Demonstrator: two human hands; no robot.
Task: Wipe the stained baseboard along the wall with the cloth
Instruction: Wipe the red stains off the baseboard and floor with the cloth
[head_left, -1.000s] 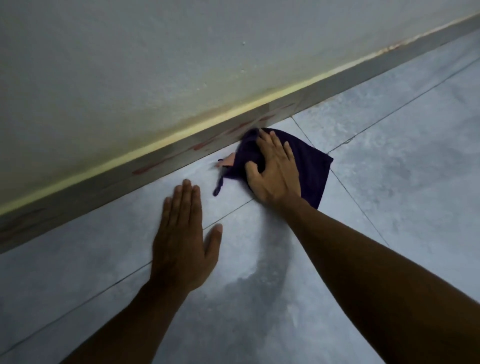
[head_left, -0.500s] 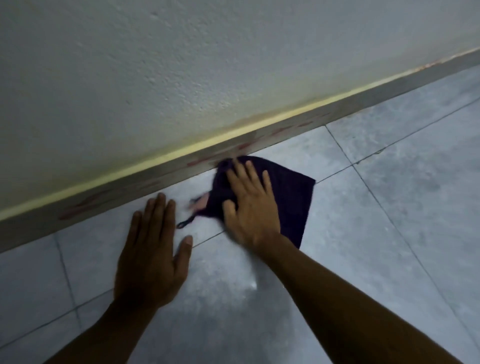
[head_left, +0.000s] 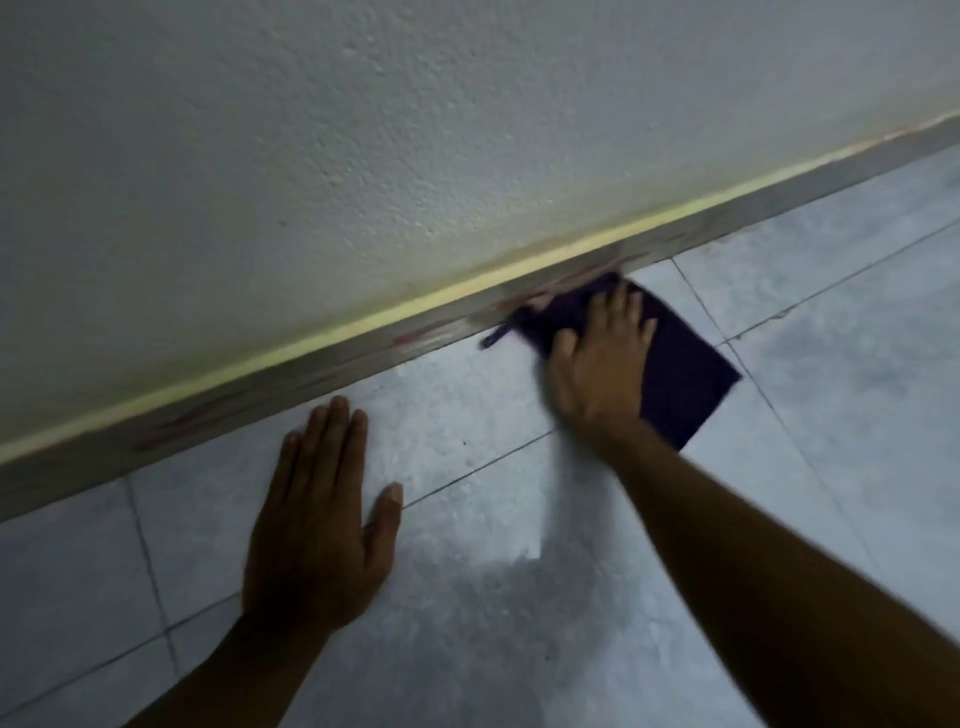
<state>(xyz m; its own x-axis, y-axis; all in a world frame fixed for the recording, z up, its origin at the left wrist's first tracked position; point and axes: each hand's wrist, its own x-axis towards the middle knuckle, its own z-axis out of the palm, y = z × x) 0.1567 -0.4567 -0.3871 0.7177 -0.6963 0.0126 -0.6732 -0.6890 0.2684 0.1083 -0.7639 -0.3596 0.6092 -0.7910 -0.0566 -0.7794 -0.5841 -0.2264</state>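
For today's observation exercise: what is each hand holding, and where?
Nothing is gripped: right hand presses flat on the cloth; left hand rests on the floor.

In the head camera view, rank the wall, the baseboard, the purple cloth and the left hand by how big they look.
1. wall
2. baseboard
3. left hand and cloth: these look alike, and the hand is nearer the camera, so I won't rank them.
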